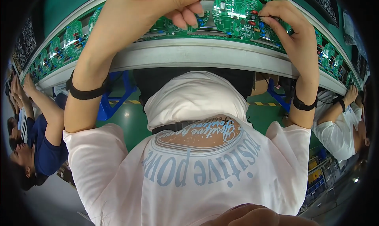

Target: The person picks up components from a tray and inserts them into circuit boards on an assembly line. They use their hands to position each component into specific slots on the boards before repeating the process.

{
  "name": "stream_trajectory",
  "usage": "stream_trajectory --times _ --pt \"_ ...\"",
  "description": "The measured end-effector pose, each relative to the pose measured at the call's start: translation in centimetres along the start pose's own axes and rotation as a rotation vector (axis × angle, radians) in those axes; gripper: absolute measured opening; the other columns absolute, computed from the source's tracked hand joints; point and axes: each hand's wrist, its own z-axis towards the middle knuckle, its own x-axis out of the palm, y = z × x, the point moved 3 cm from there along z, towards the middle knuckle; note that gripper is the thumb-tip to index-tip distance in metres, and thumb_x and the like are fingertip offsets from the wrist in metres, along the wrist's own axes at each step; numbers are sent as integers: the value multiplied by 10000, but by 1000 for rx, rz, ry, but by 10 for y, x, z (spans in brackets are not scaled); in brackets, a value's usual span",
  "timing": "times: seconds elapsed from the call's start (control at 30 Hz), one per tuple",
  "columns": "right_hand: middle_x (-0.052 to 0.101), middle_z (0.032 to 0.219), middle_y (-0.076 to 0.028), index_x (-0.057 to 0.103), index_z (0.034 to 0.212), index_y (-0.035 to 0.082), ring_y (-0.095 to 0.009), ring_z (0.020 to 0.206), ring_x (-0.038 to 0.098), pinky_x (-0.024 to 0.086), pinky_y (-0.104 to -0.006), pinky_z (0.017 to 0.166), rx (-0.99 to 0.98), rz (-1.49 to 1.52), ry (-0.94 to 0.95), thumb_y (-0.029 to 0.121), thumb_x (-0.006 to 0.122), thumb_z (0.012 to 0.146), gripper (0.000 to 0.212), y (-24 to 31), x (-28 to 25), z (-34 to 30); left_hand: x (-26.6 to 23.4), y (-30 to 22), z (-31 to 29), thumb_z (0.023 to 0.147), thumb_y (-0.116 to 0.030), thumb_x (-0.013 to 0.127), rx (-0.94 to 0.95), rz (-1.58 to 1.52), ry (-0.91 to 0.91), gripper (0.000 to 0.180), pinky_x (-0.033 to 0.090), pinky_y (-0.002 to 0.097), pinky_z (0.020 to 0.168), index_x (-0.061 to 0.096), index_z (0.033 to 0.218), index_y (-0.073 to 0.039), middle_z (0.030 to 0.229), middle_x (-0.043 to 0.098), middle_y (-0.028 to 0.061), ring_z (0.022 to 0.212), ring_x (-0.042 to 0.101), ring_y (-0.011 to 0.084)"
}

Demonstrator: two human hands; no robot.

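My right hand (290, 23) reaches over a green circuit board (231, 13) on the line, thumb and forefinger pinched together at its right edge. Beside those fingertips sit small red parts (253, 23) and a blue part (261, 25). Whatever the pinch holds is too small to make out. My left hand (169, 7) hovers over the boards just to the left, partly cut off by the top of the view. Its fingers are curled and its thumb points right; what it grips, if anything, is hidden. Below it another green board (167, 25) shows in part.
A pale metal rail (205, 50) runs along my side of the line. More populated green boards stand in a row at left (73, 38) and right (328, 54). Co-workers sit on both sides, one in dark blue (49, 155), one in white (335, 131). Blue stool legs (118, 98) show below.
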Motion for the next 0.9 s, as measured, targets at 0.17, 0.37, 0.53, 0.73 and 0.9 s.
stream_trajectory --times 0.17,0.37,0.53,0.73,0.9 --pt "696 1052 -96 678 1042 -13 -227 950 666 514 -284 869 -2 25 11 -42 694 909 137 -1 0 -1 1 1 0 1027 -77 649 -53 -112 15 202 620 242 710 704 1169 56 928 756 121 802 749 148" --pt "698 1060 -102 677 1048 -12 -245 947 668 517 -287 866 -28 -58 40 -26 694 913 137 0 -3 -1 1 0 -4 1025 -51 638 -50 -99 -4 221 628 251 746 694 1205 66 972 761 141 838 756 165" --pt "705 1074 -102 679 1054 -9 -261 944 674 521 -290 861 4 -59 51 -18 695 914 141 1 -5 -1 1 -2 -6 1019 -18 632 -19 -28 -14 215 632 258 770 700 1198 79 989 763 153 852 759 179" --pt "711 1085 -107 684 1063 0 -277 955 681 527 -304 867 -8 -97 47 -11 699 911 153 1 -7 -4 0 -7 -9 1001 28 633 51 105 -39 201 628 259 792 712 1173 94 979 765 154 864 752 169" --pt "713 1078 -110 686 1065 4 -282 949 684 533 -314 865 -3 -120 53 -13 699 909 157 3 -8 -4 2 -14 -9 989 47 637 78 233 -69 179 616 247 804 729 1138 86 970 767 135 875 741 146"
